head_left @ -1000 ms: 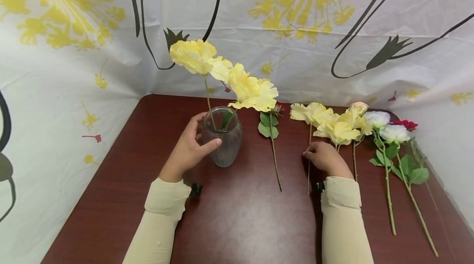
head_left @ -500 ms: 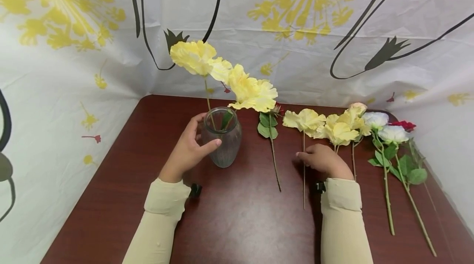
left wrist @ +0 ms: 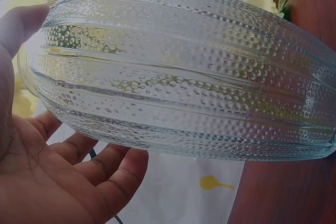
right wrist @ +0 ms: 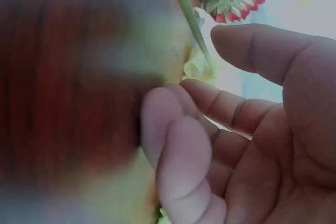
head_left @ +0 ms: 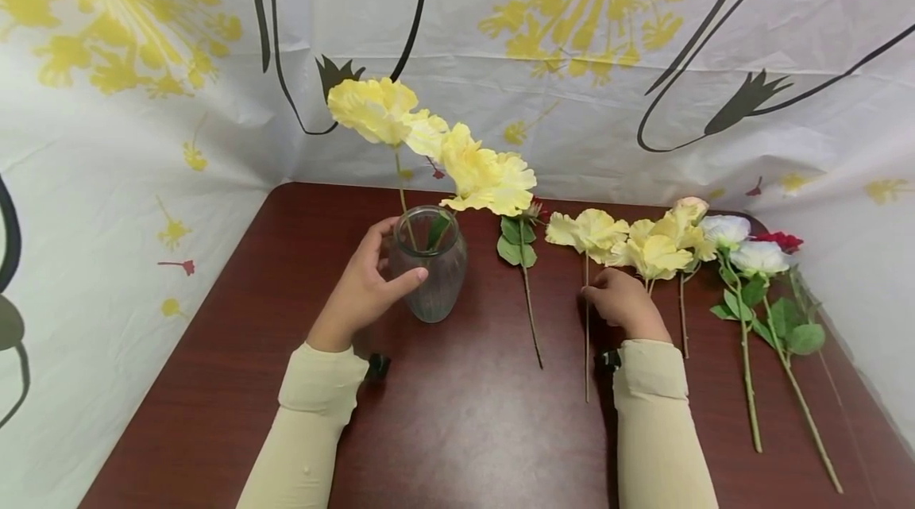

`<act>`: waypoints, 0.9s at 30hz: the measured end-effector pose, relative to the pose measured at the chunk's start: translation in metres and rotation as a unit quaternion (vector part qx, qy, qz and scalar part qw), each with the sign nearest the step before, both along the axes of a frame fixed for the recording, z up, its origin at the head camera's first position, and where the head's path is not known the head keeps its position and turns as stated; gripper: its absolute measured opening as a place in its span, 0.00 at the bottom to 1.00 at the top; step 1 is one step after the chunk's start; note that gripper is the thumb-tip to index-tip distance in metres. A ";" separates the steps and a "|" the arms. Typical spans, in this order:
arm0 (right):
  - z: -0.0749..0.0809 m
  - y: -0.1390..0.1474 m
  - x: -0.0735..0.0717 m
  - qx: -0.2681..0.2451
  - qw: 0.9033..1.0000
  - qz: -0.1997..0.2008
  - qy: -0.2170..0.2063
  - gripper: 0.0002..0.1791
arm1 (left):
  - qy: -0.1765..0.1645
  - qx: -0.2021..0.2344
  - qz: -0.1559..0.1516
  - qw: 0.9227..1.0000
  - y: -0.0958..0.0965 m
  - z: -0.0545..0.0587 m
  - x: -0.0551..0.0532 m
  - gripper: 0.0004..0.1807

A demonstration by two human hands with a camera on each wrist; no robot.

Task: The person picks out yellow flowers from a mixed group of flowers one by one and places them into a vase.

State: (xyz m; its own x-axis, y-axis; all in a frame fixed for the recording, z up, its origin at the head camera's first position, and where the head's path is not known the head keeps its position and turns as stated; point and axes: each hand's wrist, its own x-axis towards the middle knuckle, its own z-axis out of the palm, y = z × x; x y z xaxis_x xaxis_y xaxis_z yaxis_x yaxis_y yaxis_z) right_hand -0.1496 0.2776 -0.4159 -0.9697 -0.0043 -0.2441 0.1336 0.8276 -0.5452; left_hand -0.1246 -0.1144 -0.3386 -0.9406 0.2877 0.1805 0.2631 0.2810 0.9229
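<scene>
My left hand (head_left: 363, 280) holds a ribbed clear glass vase (head_left: 438, 291) near its neck, thumb at the front and fingers behind. Dimpled glass of the vase (left wrist: 178, 77) fills the left wrist view. Two yellow flowers (head_left: 486, 175) stand in it, leaning apart over the rim. On the right, my right hand (head_left: 625, 304) is at the thin stem of a loose yellow flower (head_left: 588, 233) lying on the table. In the right wrist view a green stem (right wrist: 185, 4) runs toward the gap between the parted thumb (right wrist: 252, 45) and the loosely bent fingers.
A red flower's leafy stem (head_left: 529, 294) lies between vase and right hand. More yellow flowers (head_left: 656, 251), a pale pink one (head_left: 692, 209), white ones (head_left: 761, 257) and a red one (head_left: 782, 241) lie at the right. A patterned sheet (head_left: 457, 32) hangs behind the dark table (head_left: 486, 429).
The loose yellow flower has shifted left and nearer with my right hand, then stayed put. The right hand has since drawn slightly right and its fingers have loosened. My left hand stays on the vase.
</scene>
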 end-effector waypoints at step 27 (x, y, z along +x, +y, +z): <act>0.044 -0.011 0.015 -0.186 0.973 -0.085 0.106 0.13 | 0.005 -0.003 0.002 1.000 0.000 0.000 0.001 0.40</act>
State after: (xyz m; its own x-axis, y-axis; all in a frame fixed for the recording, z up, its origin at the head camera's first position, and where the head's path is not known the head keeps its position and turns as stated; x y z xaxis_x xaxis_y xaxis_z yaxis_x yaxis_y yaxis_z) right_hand -0.1345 0.2670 -0.3717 -0.9925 0.1110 -0.0508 0.1033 0.5427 -0.8335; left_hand -0.1241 -0.1144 -0.3383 -0.9397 0.2857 0.1879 0.2712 0.2878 0.9185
